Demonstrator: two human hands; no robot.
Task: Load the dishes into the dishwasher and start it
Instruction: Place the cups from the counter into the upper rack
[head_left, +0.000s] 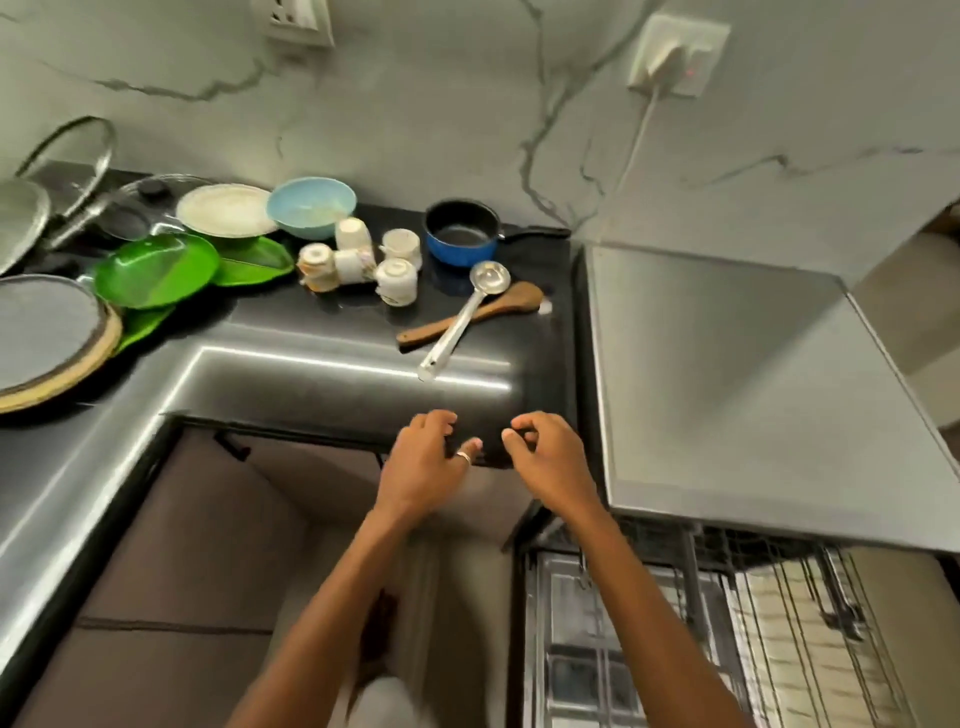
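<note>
A dark, glossy countertop (311, 364) is covered with green plates (156, 270), a white plate (226, 209), a light-blue bowl (311, 205), white cups (397, 280) and a blue saucepan (460, 234). A steel ladle (467, 306) is laid across a wooden spatula (519, 296).

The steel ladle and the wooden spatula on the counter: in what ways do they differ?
The ladle is shiny metal; the spatula is brown wood. The ladle ends in a round bowl, the spatula in a flat blade. The ladle lies across the spatula, on top of it. Both are long-handled and rest on the dark counter.
</note>
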